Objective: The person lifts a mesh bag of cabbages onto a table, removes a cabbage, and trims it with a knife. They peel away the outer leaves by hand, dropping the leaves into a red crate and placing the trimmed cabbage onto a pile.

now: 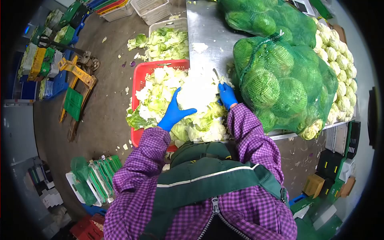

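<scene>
A pale, overexposed cabbage head [197,93] sits in front of me at the table edge, above loose leaves. My left hand [174,112], in a blue glove, cups its left and near side with thumb and fingers apart around it. On the cabbage's right, my gloved right hand [227,96] is closed round a knife [217,75] whose curved blade points up and away. Most of the knife's handle is hidden in the fist. Cut cabbage leaves [154,94] fill the red crate [137,86] under and beside my left hand.
Green net sacks of cabbages [280,80] stand on the metal table [208,28] to the right. Beyond them are stacked pale cabbages [342,76]. A white crate [151,30] of leaves stands behind the red one. A yellow pallet truck [78,72] is on the floor at left.
</scene>
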The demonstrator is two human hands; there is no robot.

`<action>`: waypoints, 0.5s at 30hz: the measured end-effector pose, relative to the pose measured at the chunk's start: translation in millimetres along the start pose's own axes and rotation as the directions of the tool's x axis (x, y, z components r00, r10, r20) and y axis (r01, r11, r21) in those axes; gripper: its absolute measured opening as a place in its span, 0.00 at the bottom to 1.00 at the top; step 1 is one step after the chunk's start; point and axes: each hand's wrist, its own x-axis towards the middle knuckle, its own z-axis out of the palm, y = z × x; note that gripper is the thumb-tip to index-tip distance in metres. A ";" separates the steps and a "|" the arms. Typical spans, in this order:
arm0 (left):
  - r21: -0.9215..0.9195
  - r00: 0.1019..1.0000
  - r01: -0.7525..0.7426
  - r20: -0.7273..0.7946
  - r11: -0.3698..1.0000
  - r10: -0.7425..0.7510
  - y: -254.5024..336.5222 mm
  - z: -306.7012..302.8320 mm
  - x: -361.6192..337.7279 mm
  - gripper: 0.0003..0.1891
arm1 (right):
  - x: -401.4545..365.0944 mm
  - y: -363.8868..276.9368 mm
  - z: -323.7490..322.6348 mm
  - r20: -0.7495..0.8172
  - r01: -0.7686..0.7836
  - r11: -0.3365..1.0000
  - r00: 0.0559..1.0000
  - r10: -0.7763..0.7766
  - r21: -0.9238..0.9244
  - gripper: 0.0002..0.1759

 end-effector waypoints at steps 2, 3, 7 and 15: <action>0.101 0.992 -0.083 0.106 0.991 0.072 3.7 -17.5 1.6 0.56 | -0.6 2.2 -1.1 -0.078 0.371 0.839 0.898 -0.434 -0.399 0.31; 0.190 0.969 -0.161 0.217 0.969 0.119 2.4 -25.0 -0.4 0.57 | -8.3 0.4 -3.5 -0.073 0.365 0.837 0.901 -0.428 -0.407 0.31; 0.476 0.780 -0.497 0.611 0.725 0.134 48.6 -34.8 26.4 0.57 | -80.4 -49.7 -16.2 0.112 0.653 0.732 0.756 -0.645 -0.196 0.37; 0.584 0.920 -0.375 0.139 0.720 0.366 26.0 5.3 20.4 0.55 | -56.3 -42.7 -20.5 0.161 -0.054 0.996 0.986 0.043 0.068 0.38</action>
